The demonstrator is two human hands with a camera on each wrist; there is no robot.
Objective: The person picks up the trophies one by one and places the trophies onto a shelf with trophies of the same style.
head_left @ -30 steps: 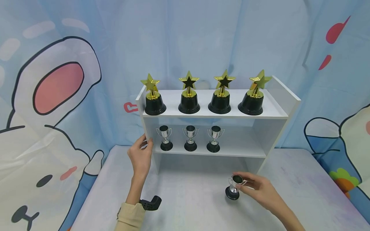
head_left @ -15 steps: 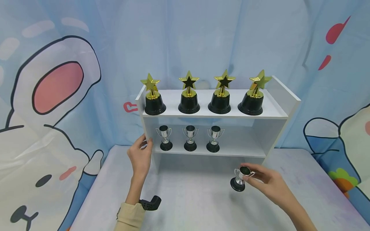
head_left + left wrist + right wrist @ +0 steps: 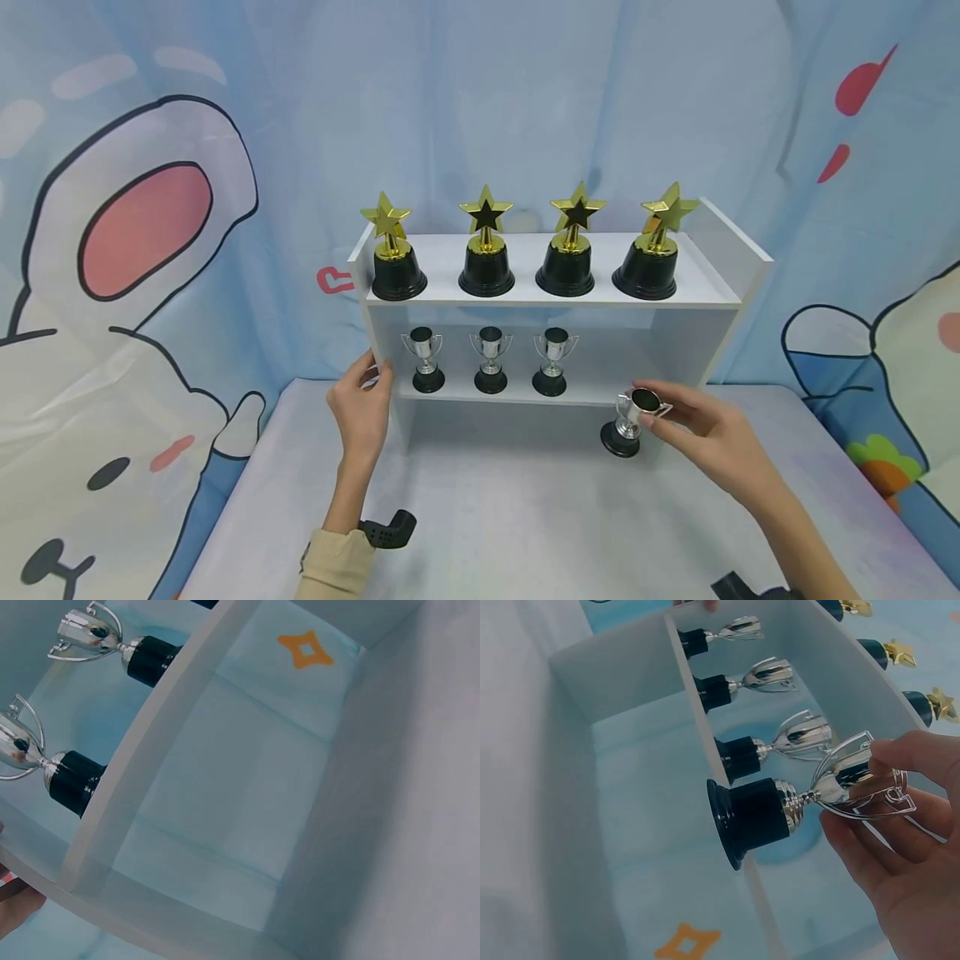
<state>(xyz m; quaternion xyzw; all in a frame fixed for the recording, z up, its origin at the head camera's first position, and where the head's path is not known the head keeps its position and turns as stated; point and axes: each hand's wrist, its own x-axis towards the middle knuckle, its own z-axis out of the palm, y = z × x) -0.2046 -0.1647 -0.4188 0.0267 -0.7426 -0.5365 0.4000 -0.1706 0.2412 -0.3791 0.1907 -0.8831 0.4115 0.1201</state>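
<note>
My right hand (image 3: 708,433) pinches a small silver trophy cup (image 3: 627,422) by its bowl, thumb on one side and fingers on the other. Its black base points down and left, slightly tilted, in front of the middle shelf's edge near the right end. In the right wrist view the held trophy cup (image 3: 759,818) hangs off the surface. My left hand (image 3: 362,410) holds the left side panel of the white shelf unit (image 3: 555,305). Three similar silver trophy cups (image 3: 490,360) stand in a row on its middle shelf, toward the left.
Several gold star trophies (image 3: 567,242) with black bases line the top shelf. The unit stands on a pale table (image 3: 517,517) against a blue cartoon curtain (image 3: 300,167). Its right side panel (image 3: 723,250) rises just behind my right hand.
My right hand has carried the silver trophy cup upward and a little to the right, toward the middle shelf. My left hand stays on the side panel.
</note>
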